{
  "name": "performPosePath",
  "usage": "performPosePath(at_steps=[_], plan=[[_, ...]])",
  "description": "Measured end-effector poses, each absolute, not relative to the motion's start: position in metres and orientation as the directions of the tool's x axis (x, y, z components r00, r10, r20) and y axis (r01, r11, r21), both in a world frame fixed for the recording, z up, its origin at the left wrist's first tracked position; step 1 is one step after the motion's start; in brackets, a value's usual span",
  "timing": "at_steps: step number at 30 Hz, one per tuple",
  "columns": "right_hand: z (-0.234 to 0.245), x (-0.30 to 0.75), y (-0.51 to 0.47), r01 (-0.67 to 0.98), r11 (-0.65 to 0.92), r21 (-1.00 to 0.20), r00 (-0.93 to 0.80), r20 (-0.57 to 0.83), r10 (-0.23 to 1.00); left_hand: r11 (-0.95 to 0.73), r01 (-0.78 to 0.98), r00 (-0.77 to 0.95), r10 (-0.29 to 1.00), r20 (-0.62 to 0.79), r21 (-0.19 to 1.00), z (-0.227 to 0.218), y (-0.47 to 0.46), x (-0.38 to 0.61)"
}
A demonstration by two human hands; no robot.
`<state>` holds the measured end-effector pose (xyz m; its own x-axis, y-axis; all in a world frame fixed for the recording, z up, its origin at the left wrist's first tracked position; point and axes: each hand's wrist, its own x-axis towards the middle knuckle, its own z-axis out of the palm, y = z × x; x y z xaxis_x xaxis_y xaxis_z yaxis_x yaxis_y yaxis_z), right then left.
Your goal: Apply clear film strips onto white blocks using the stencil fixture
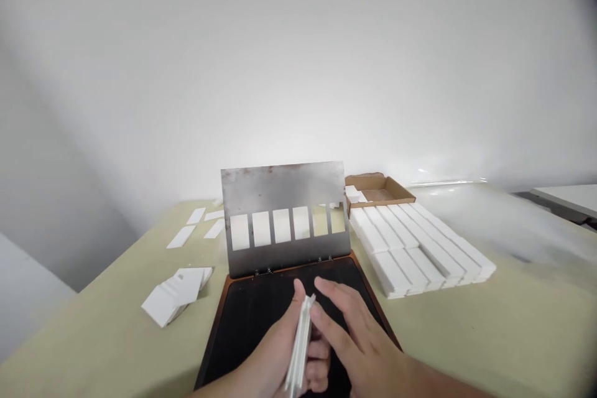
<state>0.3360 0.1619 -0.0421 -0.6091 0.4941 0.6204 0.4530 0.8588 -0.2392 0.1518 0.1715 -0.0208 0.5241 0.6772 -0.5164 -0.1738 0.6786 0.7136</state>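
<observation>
My left hand is wrapped round a thin stack of white rectangular cards, held on edge with its thumb up. Close against the stack's right side is my right hand, fingers stretched and apart, one fingertip at the upper edge of the cards. Both hands are over a black board with a brown rim. Hinged to the board's far edge, a metal plate with a row of rectangular cut-outs stands raised. Some cut-outs look white, while yellowish table colour shows through those at the right.
A loose pile of white cards lies to the left, with several single pieces behind it. On the right are rows of stacked white strips, a cardboard box with white pieces inside, and clear plastic film.
</observation>
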Motion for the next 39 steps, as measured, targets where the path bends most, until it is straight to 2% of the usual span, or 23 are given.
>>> performPosePath(at_steps=[2,5,11,18,24,31,39], plan=[[-0.047,0.333,0.166,0.469,0.858,-0.209,-0.629,0.603,0.491,0.694,-0.281,0.484,0.699,-0.527,0.663,-0.028,0.168,0.156],[-0.048,0.331,0.172,0.448,0.875,-0.183,-0.664,0.587,0.462,0.631,-0.361,0.440,0.765,-0.471,0.687,-0.043,0.168,0.159],[-0.043,0.330,0.173,0.452,0.871,-0.193,-0.647,0.601,0.469,0.501,-0.218,0.570,0.762,-0.307,0.838,-0.065,0.168,0.160],[-0.042,0.333,0.174,0.474,0.821,-0.320,-0.504,0.665,0.551,0.180,-0.172,0.649,0.760,-0.026,0.969,-0.043,0.173,0.144],[-0.045,0.340,0.177,0.454,0.810,-0.371,-0.545,0.603,0.582,0.126,-0.084,0.631,0.775,-0.045,0.988,-0.033,0.171,0.139],[-0.043,0.343,0.177,0.545,0.757,-0.360,-0.571,0.502,0.650,0.154,0.039,0.600,0.787,-0.147,0.987,-0.040,0.172,0.139],[-0.045,0.338,0.176,0.507,0.854,-0.118,-0.630,0.626,0.460,0.081,0.015,0.595,0.800,-0.074,0.997,-0.069,0.171,0.138]])
